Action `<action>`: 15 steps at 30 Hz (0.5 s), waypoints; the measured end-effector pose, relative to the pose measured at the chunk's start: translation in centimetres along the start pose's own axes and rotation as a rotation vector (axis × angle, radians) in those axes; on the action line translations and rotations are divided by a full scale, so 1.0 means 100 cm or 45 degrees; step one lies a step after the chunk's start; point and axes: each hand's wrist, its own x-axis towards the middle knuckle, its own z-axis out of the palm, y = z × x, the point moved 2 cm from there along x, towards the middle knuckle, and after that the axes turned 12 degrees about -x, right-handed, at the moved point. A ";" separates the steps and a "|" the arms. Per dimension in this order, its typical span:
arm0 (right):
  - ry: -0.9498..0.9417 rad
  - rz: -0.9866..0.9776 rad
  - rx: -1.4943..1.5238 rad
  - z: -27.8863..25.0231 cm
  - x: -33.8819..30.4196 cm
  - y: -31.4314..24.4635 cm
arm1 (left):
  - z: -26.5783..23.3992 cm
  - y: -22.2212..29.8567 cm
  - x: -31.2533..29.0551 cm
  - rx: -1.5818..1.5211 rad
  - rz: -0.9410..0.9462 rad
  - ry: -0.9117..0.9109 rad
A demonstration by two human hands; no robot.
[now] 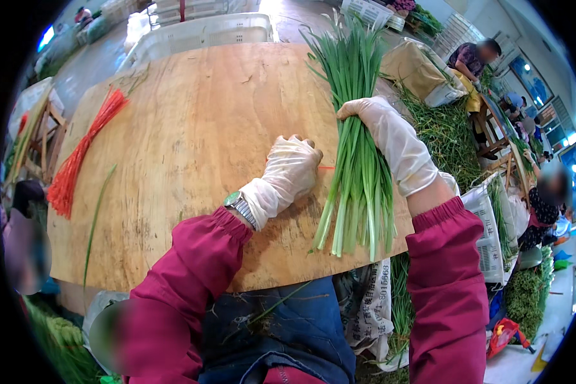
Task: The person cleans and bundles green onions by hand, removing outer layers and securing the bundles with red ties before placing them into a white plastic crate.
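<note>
Left hand fisted, right hand curled

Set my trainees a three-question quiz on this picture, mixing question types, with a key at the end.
1. Which hand is wrapped around the bunch of green leaves?
2. True or false: the wristwatch is on the left wrist.
3. Fill in the blank: the loose bundle of strands on the left side of the wooden board is coloured ____.

Key: 1. The right hand. 2. True. 3. Red.
</note>
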 end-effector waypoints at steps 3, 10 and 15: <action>0.161 -0.882 -0.399 0.011 0.000 0.010 | -0.004 0.000 -0.001 -0.050 0.002 -0.009; -0.088 -0.423 -0.113 0.035 0.015 0.021 | -0.003 -0.003 0.000 -0.038 -0.063 -0.003; -0.069 0.284 -0.136 0.042 0.012 -0.001 | -0.009 -0.003 0.002 -0.022 -0.132 -0.120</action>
